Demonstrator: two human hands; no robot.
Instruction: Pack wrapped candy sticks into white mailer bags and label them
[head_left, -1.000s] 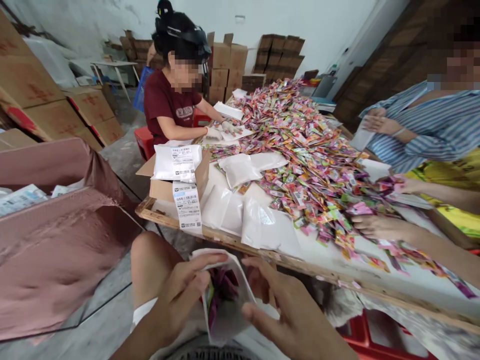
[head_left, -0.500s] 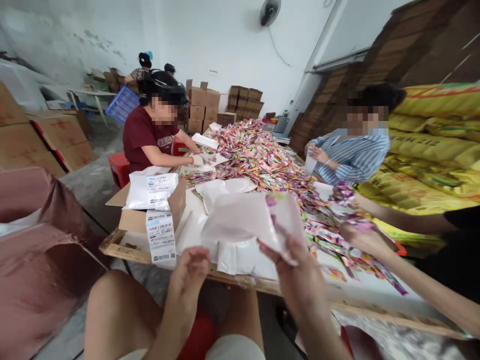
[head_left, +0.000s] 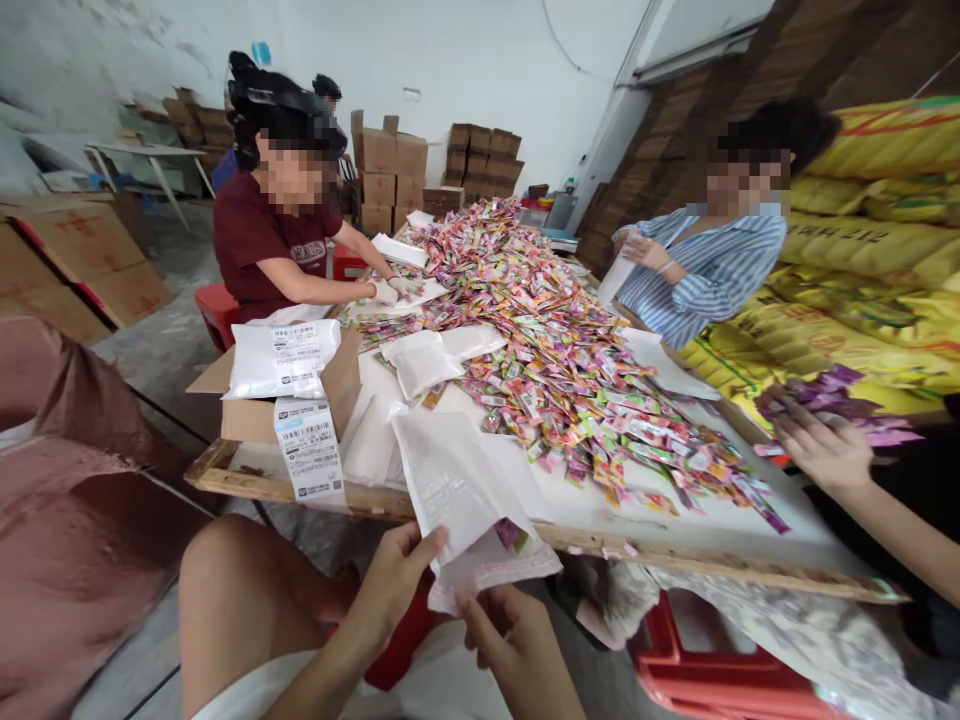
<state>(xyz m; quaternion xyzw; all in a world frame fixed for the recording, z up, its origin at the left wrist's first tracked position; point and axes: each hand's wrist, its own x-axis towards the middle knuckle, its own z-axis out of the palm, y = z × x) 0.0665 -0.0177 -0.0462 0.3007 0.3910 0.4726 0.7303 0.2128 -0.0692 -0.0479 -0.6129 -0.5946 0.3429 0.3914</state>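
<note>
Both my hands hold one white plastic mailer bag [head_left: 465, 500] over my lap at the near table edge. My left hand [head_left: 394, 585] pinches its left side. My right hand [head_left: 510, 630] grips the bottom edge, where coloured sachets show through. A big heap of colourful sachets [head_left: 555, 340] covers the white-topped table [head_left: 675, 520]. More flat white bags [head_left: 420, 360] lie between me and the heap.
A cardboard box [head_left: 259, 415] with labelled white parcels stands at the table's left corner. One person in dark red sits at the left, another in blue stripes at the right, and a third person's hand [head_left: 821, 445] holds sachets. Yellow sacks and stacked cartons line the walls.
The bag has come down from in front of the table to my lap. My left hand, empty half a second ago, now grips it again together with the right.
</note>
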